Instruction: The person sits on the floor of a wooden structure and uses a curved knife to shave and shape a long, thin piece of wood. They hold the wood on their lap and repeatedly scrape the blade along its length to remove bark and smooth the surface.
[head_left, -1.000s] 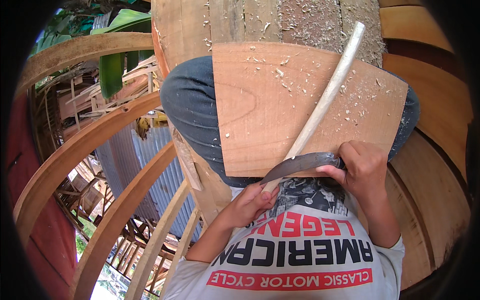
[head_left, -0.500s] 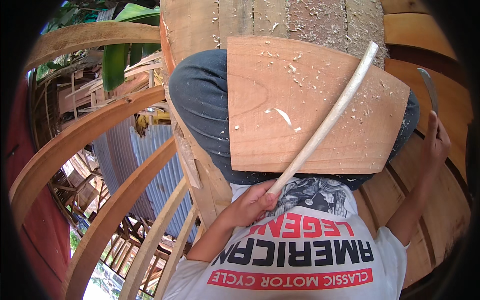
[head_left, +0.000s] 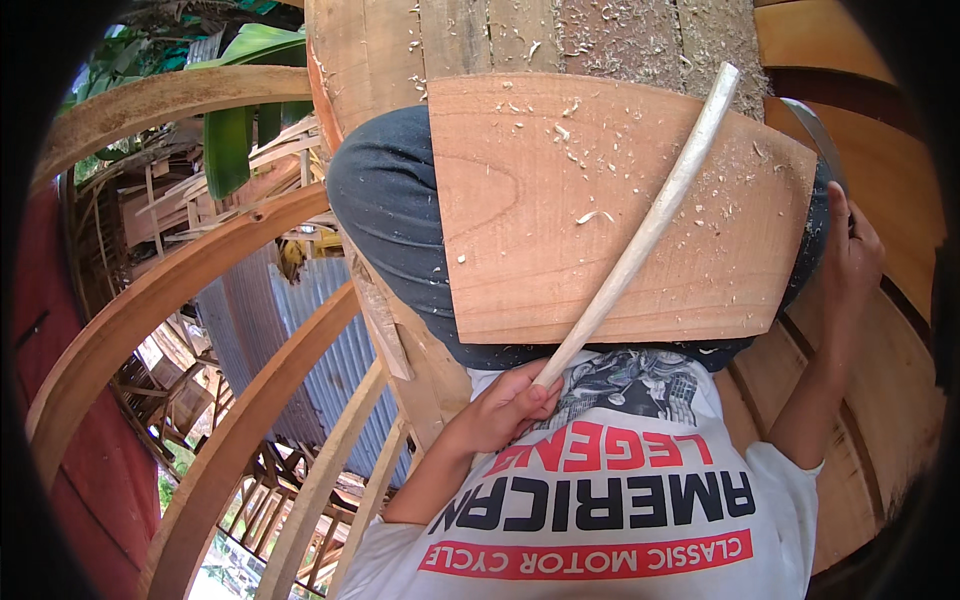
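Observation:
My left hand point(head_left: 508, 407) is closed round the near end of a pale, slightly curved wooden stick point(head_left: 650, 230). The stick slants away to the upper right over a flat reddish-brown board point(head_left: 540, 240), which lies across my lap. My right hand point(head_left: 853, 245) is out beyond the board's right edge, wrapped round a knife with a curved blade point(head_left: 815, 135). Its blade points up and to the left, apart from the stick; its handle is mostly hidden by the fingers. Wood shavings point(head_left: 594, 216) are scattered on the board.
Planks point(head_left: 390, 50) strewn with shavings lie beyond the board. Curved wooden ribs point(head_left: 240, 245) stand along the left, with corrugated metal sheets point(head_left: 340, 330) and stacked timber below them. Curved planking point(head_left: 840, 400) rises on the right. A green leaf point(head_left: 228, 150) hangs at the upper left.
My right hand and the knife have moved left, closer to the board. The stick's far end has shifted slightly up and left. A long curled shaving on the board has changed place.

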